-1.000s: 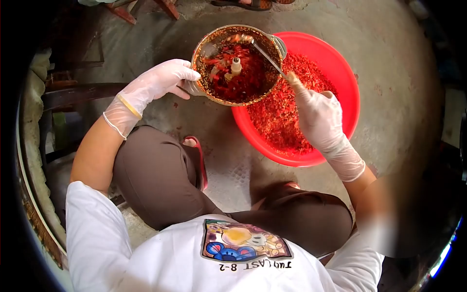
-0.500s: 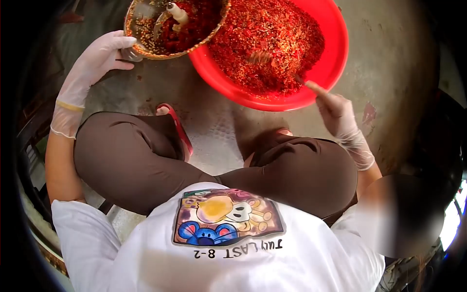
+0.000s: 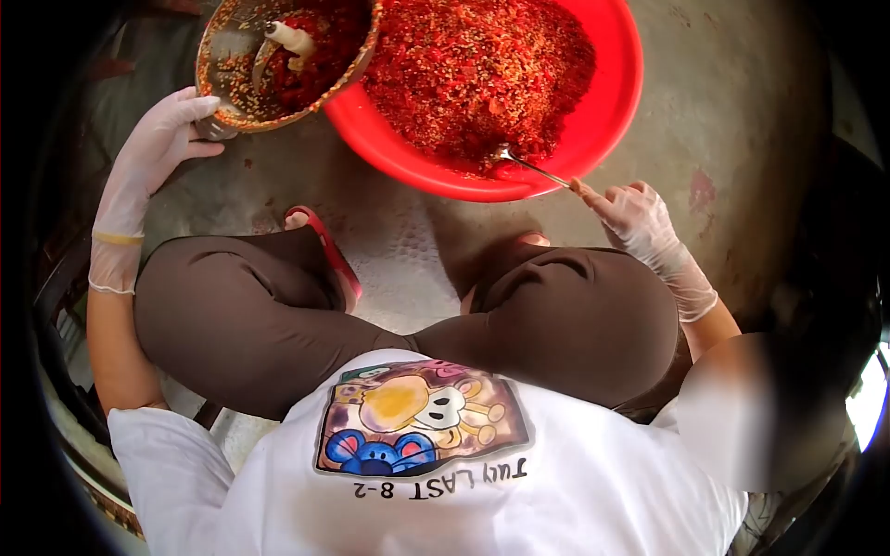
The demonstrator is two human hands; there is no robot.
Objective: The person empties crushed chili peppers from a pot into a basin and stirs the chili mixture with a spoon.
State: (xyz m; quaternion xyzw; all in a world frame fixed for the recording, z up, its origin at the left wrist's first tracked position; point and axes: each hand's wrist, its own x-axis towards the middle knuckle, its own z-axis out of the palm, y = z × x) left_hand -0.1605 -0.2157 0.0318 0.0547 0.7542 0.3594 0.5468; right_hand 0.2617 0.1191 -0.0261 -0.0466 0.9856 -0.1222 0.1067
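The spoon [image 3: 540, 171] lies at upper centre-right of the frame, its head in the chopped red mix [image 3: 473, 74] at the near edge of the red basin [image 3: 623, 93], its handle gripped between the thumb and fingers of the gloved right hand [image 3: 640, 221]; for a clean scoop, a shallow spoon angle and a level lift should limit spillage. At upper left, the gloved left hand [image 3: 153, 148] is clamped on the side handle of the mixing bowl [image 3: 224, 44], which overlaps the basin's rim in view and contains red paste, pale seeds and a white central hub [image 3: 293, 39].
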